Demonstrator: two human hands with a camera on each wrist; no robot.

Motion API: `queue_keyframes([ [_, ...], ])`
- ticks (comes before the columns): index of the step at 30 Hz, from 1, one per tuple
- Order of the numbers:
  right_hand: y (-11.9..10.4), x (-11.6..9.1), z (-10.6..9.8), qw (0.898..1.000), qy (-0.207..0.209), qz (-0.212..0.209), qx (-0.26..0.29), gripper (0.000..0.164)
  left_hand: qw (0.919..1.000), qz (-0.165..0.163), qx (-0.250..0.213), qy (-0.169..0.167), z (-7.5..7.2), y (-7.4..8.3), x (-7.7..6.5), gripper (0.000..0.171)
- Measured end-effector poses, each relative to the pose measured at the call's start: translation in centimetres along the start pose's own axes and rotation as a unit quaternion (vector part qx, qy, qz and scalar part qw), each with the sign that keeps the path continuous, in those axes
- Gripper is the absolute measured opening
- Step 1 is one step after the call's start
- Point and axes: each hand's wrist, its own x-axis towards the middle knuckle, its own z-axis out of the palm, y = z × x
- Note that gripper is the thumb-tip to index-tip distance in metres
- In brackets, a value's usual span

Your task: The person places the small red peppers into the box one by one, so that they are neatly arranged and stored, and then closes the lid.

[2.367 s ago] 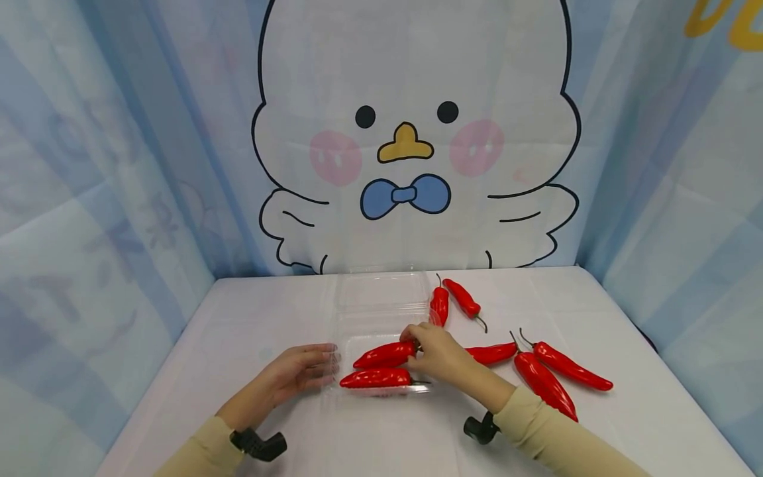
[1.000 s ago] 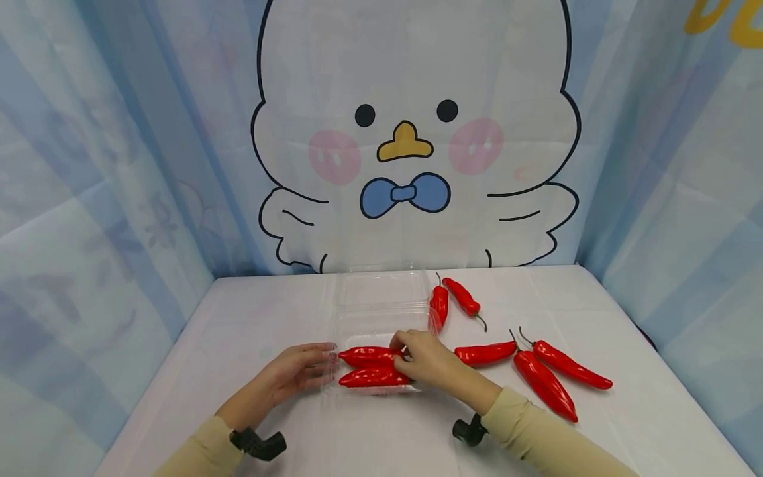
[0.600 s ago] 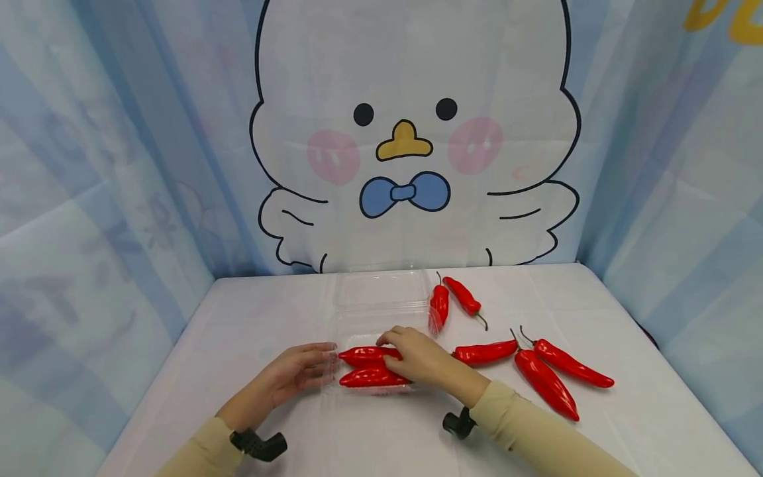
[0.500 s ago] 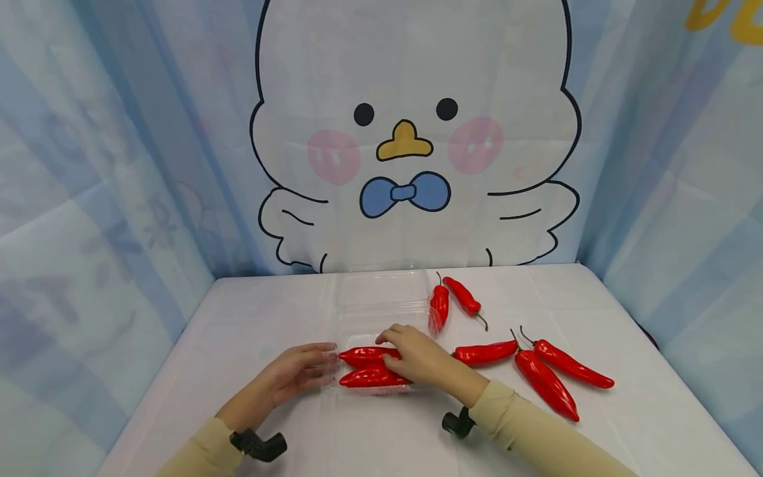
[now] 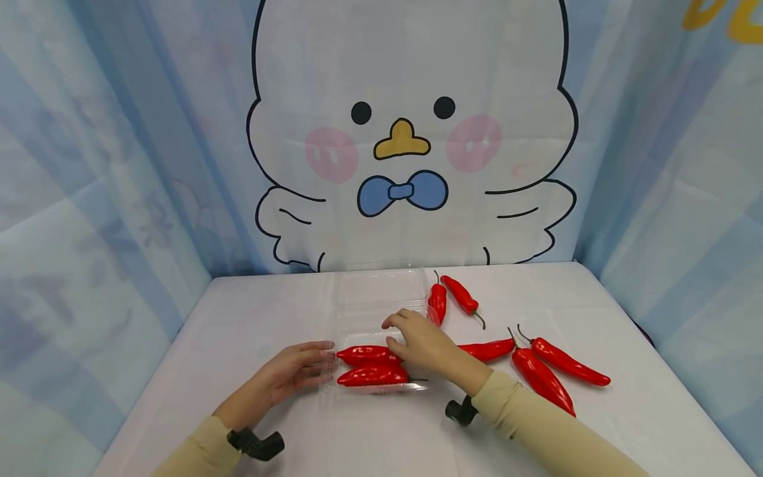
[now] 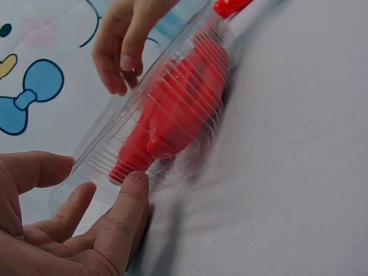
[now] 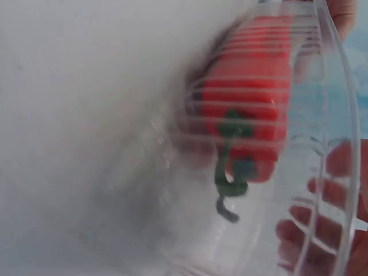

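Red peppers [image 5: 372, 376], seven in all, two inside and five outside one clear lidded container [image 5: 381, 289]; left hand [image 5: 291, 372], one; right hand [image 5: 422, 341], one; black wrist-worn devices [image 5: 257, 444], two; white table [image 5: 369, 434], one; printed cartoon figure [image 5: 411, 73], one; blue bow tie [image 5: 402, 191], one.

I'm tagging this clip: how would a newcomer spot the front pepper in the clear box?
On the white table stands an open clear box. Inside, the red front pepper lies nearer the viewer. In the head view its stem shows, while the right hand hides that of the rear pepper.
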Motion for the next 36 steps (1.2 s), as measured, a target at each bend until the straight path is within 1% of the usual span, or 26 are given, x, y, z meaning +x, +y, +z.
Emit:
queue_keyframes([
  [4, 0.2, 0.5, -0.7, 1.0, 0.022, 0.0, -0.017, 0.029, 1.0, -0.002, 0.0, 0.002, 0.0, 0.0, 0.1, 0.051],
  [8, 0.6, 1.0, -1.3, 0.999, 0.041, 0.008, -0.021, 0.029, 1.0, -0.002, 0.002, 0.006, 0.0, -0.1, 0.1, 0.051],
  [16, 2.0, 2.0, -1.9, 0.997, 0.057, 0.003, -0.046, 0.028, 1.0, -0.001, 0.005, 0.006, 0.0, -0.1, 0.1, 0.051],
  [21, 3.0, 2.5, -2.3, 0.995, 0.07, 0.008, -0.069, 0.027, 1.0, -0.001, 0.002, 0.006, 0.0, 0.0, 0.1, 0.049],
  [23, 3.4, 2.6, -2.5, 0.994, 0.073, 0.017, -0.075, 0.028, 1.0, -0.002, 0.0, 0.009, 0.1, -0.1, 0.0, 0.049],
  [27, 4.3, 2.8, -3.1, 0.994, 0.071, 0.04, -0.069, 0.028, 0.9999, -0.002, -0.004, 0.011, 0.1, 0.0, 0.0, 0.048],
  [30, 5.1, 2.9, -3.6, 0.994, 0.077, 0.046, -0.067, 0.027, 0.9999, -0.002, -0.004, 0.009, 0.1, 0.0, 0.0, 0.047],
  [33, 5.7, 3.0, -4.2, 0.993, 0.083, 0.056, -0.057, 0.027, 1.0, -0.001, -0.004, 0.008, 0.0, 0.0, 0.1, 0.045],
  [36, 6.3, 3.1, -4.6, 0.992, 0.085, 0.079, -0.043, 0.029, 1.0, -0.001, -0.004, 0.008, 0.0, 0.1, 0.1, 0.043],
])
